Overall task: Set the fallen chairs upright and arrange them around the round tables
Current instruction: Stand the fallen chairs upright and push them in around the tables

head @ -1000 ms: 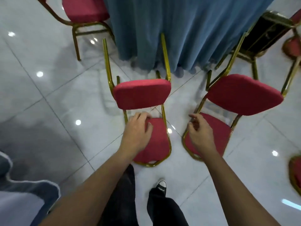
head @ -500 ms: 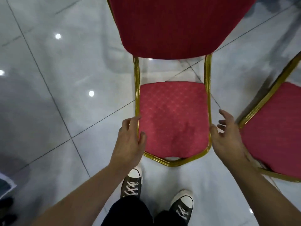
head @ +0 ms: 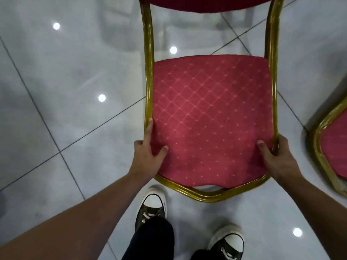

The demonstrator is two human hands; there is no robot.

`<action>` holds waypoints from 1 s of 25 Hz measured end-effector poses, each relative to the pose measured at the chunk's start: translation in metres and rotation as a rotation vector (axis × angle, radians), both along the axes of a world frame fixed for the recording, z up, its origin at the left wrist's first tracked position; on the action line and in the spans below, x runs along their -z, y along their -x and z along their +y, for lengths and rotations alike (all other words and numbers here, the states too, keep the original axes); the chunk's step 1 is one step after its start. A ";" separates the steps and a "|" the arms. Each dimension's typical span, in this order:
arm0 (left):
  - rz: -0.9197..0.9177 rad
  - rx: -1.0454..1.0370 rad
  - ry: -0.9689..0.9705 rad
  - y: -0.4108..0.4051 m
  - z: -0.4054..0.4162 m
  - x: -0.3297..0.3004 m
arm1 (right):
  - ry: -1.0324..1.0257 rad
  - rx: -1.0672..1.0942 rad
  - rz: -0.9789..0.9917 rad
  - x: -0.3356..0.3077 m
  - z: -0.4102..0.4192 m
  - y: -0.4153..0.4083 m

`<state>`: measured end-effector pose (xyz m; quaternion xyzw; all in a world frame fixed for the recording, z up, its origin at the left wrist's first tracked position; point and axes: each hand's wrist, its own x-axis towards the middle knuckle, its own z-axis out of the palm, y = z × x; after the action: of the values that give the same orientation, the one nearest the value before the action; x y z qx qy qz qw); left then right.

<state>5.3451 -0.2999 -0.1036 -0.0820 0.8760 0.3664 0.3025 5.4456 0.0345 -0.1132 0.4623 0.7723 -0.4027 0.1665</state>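
Red chair (head: 210, 117), diamond-patterned padded panel in gold tube frame (head: 148, 72), centre of view over the grey tiled floor (head: 65, 91). Left hand (head: 148, 156) closed on the frame's left rail, thumb on the fabric. Right hand (head: 277, 156) closed on the right rail likewise. Second chair (head: 334, 147), same make, at right edge, just beside. Two black sneakers (head: 152, 209) near, below.

Two red chairs (head: 210, 117) (head: 336, 145), two hands (head: 148, 156) (head: 277, 156), two sneakers (head: 152, 207) (head: 227, 243)
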 end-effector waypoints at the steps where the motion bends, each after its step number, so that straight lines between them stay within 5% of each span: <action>1: -0.003 0.010 0.026 0.000 -0.007 -0.030 | -0.008 -0.001 -0.006 -0.030 -0.007 -0.005; 9: 0.026 -0.082 0.266 0.068 -0.057 -0.412 | 0.073 -0.024 -0.197 -0.398 -0.076 0.043; 14: 0.075 0.061 0.377 0.181 -0.069 -0.613 | 0.078 -0.056 -0.283 -0.578 -0.076 0.146; 19: 0.287 0.422 0.473 0.216 -0.027 -0.709 | 0.061 0.115 -0.055 -0.678 -0.081 0.219; 25: 0.661 0.342 0.164 0.268 0.034 -0.746 | -0.031 0.236 0.354 -0.723 -0.076 0.291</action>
<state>5.0767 -0.2661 0.6425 0.1641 0.9538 0.2459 0.0530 5.1545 -0.0416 0.6101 0.4741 0.7360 -0.4824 -0.0269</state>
